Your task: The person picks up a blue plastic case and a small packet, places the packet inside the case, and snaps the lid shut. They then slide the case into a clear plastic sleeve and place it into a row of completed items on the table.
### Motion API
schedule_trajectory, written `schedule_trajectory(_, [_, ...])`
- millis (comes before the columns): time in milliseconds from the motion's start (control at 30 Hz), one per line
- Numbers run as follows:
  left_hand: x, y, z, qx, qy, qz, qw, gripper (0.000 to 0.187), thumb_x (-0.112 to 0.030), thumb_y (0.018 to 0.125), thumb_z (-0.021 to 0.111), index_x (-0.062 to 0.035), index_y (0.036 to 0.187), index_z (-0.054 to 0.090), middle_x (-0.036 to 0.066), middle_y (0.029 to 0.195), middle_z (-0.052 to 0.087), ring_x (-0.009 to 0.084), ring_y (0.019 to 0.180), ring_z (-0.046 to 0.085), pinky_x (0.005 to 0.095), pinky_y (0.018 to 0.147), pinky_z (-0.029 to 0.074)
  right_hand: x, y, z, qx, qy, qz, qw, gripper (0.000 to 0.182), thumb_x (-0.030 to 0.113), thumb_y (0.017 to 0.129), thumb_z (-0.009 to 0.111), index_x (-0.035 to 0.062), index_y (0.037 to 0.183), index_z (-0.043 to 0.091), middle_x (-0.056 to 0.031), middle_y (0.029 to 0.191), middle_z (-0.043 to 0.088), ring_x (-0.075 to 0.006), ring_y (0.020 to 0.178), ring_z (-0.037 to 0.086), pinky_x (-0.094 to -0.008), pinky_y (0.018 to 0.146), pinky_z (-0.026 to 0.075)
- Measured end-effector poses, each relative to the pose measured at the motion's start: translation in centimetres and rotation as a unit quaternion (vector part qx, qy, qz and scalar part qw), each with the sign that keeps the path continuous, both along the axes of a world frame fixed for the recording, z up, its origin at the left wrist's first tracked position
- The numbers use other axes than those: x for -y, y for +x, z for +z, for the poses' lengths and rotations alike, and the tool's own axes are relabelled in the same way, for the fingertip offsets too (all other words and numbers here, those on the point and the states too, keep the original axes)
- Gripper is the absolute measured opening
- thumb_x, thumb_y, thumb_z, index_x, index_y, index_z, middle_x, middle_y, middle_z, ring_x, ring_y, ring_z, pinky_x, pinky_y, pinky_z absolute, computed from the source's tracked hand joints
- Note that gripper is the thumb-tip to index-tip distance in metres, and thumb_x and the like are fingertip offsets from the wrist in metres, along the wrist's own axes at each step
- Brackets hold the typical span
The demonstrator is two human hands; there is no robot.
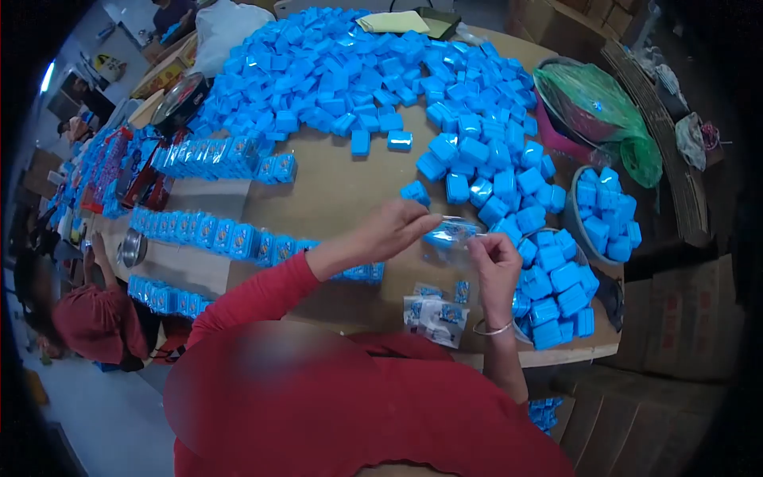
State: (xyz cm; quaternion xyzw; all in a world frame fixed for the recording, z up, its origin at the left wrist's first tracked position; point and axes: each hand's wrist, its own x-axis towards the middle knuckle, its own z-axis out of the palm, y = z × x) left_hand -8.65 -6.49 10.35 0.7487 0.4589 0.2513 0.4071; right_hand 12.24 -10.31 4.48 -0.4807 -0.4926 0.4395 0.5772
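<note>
A clear plastic bag (454, 231) with something blue inside is stretched between my hands above the table. The fingers of my left hand (395, 228) are pressed together at the bag's left side. At its right edge, my right hand (498, 261) pinches the plastic between thumb and fingers. Below my hands lie a small stack of clear bags with printed inserts (435, 318) and a small printed blue packet (462, 292). Close to my right hand is a heap of blue boxes (556, 290) in a container whose rim mostly hides beneath them.
A large pile of blue boxes (318, 79) covers the table's far side. Rows of blue boxes with printed fronts (214, 234) stand at left. A grey basin (578, 215) of boxes and a green plastic bag (596, 99) are at right. Another person (99, 322) sits at left.
</note>
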Motion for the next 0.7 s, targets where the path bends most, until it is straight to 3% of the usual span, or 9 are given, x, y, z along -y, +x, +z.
schedule_trajectory(33, [-2.1, -1.0, 0.0, 0.028, 0.038, 0.02, 0.999, 0.04, -0.033, 0.093, 0.05, 0.0038, 0.081, 0.06, 0.01, 0.059, 0.048, 0.0098, 0.059, 0.045, 0.0323, 0.052, 0.037, 0.0, 0.3, 0.5, 0.002, -0.024, 0.009, 1.0, 0.01, 0.008, 0.081, 0.068, 0.002, 0.078, 0.061, 0.004, 0.069, 0.057, -0.0012, 0.062, 0.048, -0.0161, 0.055, 0.037])
schedule_trajectory(133, [-11.8, -6.0, -2.8, -0.167, 0.142, 0.11, 0.969, 0.023, -0.022, 0.083, 0.06, 0.0005, 0.083, 0.063, 0.014, 0.07, 0.058, 0.0207, 0.067, 0.056, 0.0368, 0.058, 0.043, 0.3, 1.1, 0.7, 0.035, -0.07, 0.057, 0.995, 0.009, 0.007, 0.081, 0.067, -0.0002, 0.077, 0.064, 0.0026, 0.069, 0.059, -0.0026, 0.063, 0.049, -0.018, 0.054, 0.037])
schedule_trajectory(233, [-20.9, -11.6, -7.2, -0.399, 0.326, 0.129, 0.847, 0.014, -0.009, 0.069, 0.063, -0.0053, 0.082, 0.063, 0.014, 0.088, 0.061, 0.0344, 0.086, 0.057, 0.043, 0.067, 0.047, 0.3, 1.0, 0.3, 0.082, -0.035, 0.102, 0.991, 0.008, 0.006, 0.081, 0.067, -0.0017, 0.079, 0.065, 0.0008, 0.072, 0.058, -0.0043, 0.064, 0.051, -0.019, 0.054, 0.038])
schedule_trajectory(267, [-22.9, -12.4, -7.5, -0.454, 0.3, 0.117, 0.831, 0.02, -0.006, 0.069, 0.06, -0.0075, 0.089, 0.061, 0.012, 0.094, 0.058, 0.0332, 0.093, 0.054, 0.0418, 0.07, 0.046, 0.3, 1.0, 0.3, 0.094, -0.033, 0.12, 0.988, 0.006, 0.004, 0.08, 0.068, -0.0016, 0.083, 0.066, 0.0001, 0.073, 0.057, -0.0054, 0.065, 0.052, -0.019, 0.055, 0.039])
schedule_trajectory(367, [-27.8, -14.4, -9.9, -0.499, 0.321, 0.052, 0.803, 0.024, -0.006, 0.072, 0.058, -0.0091, 0.096, 0.058, 0.011, 0.096, 0.057, 0.0313, 0.096, 0.053, 0.0413, 0.073, 0.044, 0.6, 0.5, 0.5, -0.009, -0.172, 0.111, 0.979, 0.014, 0.001, 0.077, 0.069, 0.0001, 0.09, 0.063, 0.0009, 0.073, 0.057, -0.0054, 0.065, 0.053, -0.0194, 0.058, 0.043])
schedule_trajectory(433, [-30.0, -14.1, -10.9, -0.489, 0.348, 0.074, 0.796, 0.023, -0.008, 0.076, 0.054, -0.0106, 0.1, 0.056, 0.01, 0.096, 0.057, 0.0287, 0.098, 0.052, 0.0409, 0.074, 0.042, 0.3, 0.9, -0.4, -0.011, -0.173, 0.113, 0.978, 0.016, 0.001, 0.077, 0.07, 0.0008, 0.091, 0.061, -0.0001, 0.074, 0.059, -0.0051, 0.066, 0.054, -0.0198, 0.058, 0.044])
schedule_trajectory(467, [-31.0, -14.3, -11.2, -0.49, 0.353, 0.079, 0.794, 0.022, -0.009, 0.078, 0.053, -0.0104, 0.099, 0.056, 0.01, 0.095, 0.057, 0.0279, 0.097, 0.053, 0.0414, 0.075, 0.043, 0.3, 0.8, -0.1, -0.033, -0.187, 0.114, 0.975, 0.012, -0.002, 0.077, 0.068, 0.0018, 0.084, 0.059, 0.0004, 0.074, 0.059, -0.0039, 0.065, 0.054, -0.0185, 0.057, 0.043])
schedule_trajectory(600, [-33.1, -14.7, -11.5, -0.491, 0.317, 0.065, 0.809, 0.028, -0.01, 0.076, 0.057, -0.0106, 0.103, 0.054, 0.01, 0.093, 0.058, 0.028, 0.099, 0.053, 0.0421, 0.077, 0.043, -0.6, 0.9, -0.9, 0.03, -0.176, 0.134, 0.975, 0.01, -0.003, 0.077, 0.067, 0.0016, 0.084, 0.061, 0.0009, 0.074, 0.058, -0.0037, 0.065, 0.052, -0.0174, 0.057, 0.041])
schedule_trajectory(700, [-32.2, -14.7, -10.7, -0.459, 0.372, 0.05, 0.805, 0.036, -0.01, 0.07, 0.062, -0.0104, 0.104, 0.052, 0.011, 0.093, 0.058, 0.0298, 0.096, 0.055, 0.0428, 0.077, 0.044, -0.6, 0.8, -1.1, 0.082, -0.129, 0.137, 0.979, 0.009, -0.002, 0.078, 0.067, 0.0007, 0.086, 0.065, 0.0002, 0.076, 0.058, -0.004, 0.065, 0.051, -0.0169, 0.058, 0.039])
